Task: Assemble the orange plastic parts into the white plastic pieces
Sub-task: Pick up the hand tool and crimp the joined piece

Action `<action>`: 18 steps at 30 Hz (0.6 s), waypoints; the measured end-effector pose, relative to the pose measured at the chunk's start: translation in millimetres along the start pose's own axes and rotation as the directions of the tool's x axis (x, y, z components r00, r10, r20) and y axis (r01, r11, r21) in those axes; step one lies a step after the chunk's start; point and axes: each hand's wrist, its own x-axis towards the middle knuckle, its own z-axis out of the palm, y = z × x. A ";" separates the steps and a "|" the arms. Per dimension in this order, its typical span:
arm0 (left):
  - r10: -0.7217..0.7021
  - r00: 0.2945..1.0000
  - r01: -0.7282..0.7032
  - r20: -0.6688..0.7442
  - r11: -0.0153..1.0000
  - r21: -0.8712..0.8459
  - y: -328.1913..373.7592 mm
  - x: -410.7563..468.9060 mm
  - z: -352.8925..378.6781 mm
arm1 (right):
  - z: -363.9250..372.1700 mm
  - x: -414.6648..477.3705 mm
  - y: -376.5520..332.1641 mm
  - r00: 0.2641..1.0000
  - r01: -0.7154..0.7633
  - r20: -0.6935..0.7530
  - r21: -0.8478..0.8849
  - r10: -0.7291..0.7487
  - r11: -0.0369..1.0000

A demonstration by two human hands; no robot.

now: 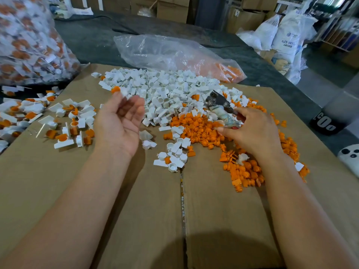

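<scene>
A heap of white plastic pieces (165, 88) lies on the cardboard, and a spread of orange parts (204, 131) lies next to it at the right. My left hand (120, 123) is palm up with relaxed fingers and holds nothing. A blurred orange-and-white piece (117, 89) is just beyond its fingertips. My right hand (252, 131) is palm down over the orange parts. Its fingers curl over the wrapped handle of a metal scraper (218, 102), with the thumb below the handle. Assembled orange-and-white pieces (64, 121) are scattered at the left.
The flattened cardboard box (136, 210) covers a dark table. A clear bag (174, 53) with orange parts lies behind the heaps. A large bag of assembled pieces (29, 41) stands at the far left. Sacks and cartons stand at the back right.
</scene>
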 end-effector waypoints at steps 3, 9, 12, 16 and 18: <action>0.049 0.993 -0.059 -0.105 0.993 -0.102 9.0 5.2 -3.9 | 0.6 2.6 5.2 0.997 -0.043 0.056 -0.034 0.045 0.999; 0.097 0.978 -0.136 -0.186 0.969 -0.207 19.3 9.8 -10.3 | 3.0 5.3 9.2 0.990 -0.073 0.117 -0.077 0.082 0.994; 0.096 0.977 -0.138 -0.188 0.965 -0.224 20.2 9.0 -10.9 | 3.7 6.7 10.9 0.985 -0.085 0.142 -0.085 0.096 0.993; 0.158 0.979 -0.131 -0.125 0.970 0.205 14.2 8.9 -8.1 | 3.5 6.6 12.5 0.982 -0.097 0.151 -0.089 0.110 0.991; 0.229 0.973 -0.190 0.026 0.736 0.650 7.9 7.7 -8.8 | 4.1 6.5 13.2 0.981 -0.095 0.161 -0.089 0.109 0.991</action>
